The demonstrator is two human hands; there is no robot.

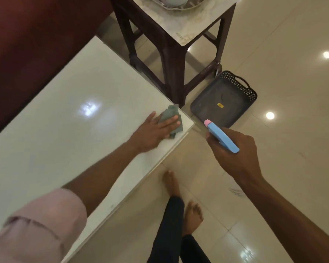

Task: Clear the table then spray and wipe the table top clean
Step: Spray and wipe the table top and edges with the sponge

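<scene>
The white glossy table top fills the left half of the view. My left hand lies flat on a crumpled grey-green cloth at the table's near right corner, fingers pressing it down. My right hand hovers over the floor to the right of that corner, gripping a blue spray bottle with a pink nozzle that points toward the table corner. Nothing else rests on the visible table top.
A dark wooden side table with a pale marble top and a tray on it stands just beyond the corner. A dark plastic tray lies on the tiled floor beside it. A dark red sofa borders the table's far side. My bare feet stand on the tiles.
</scene>
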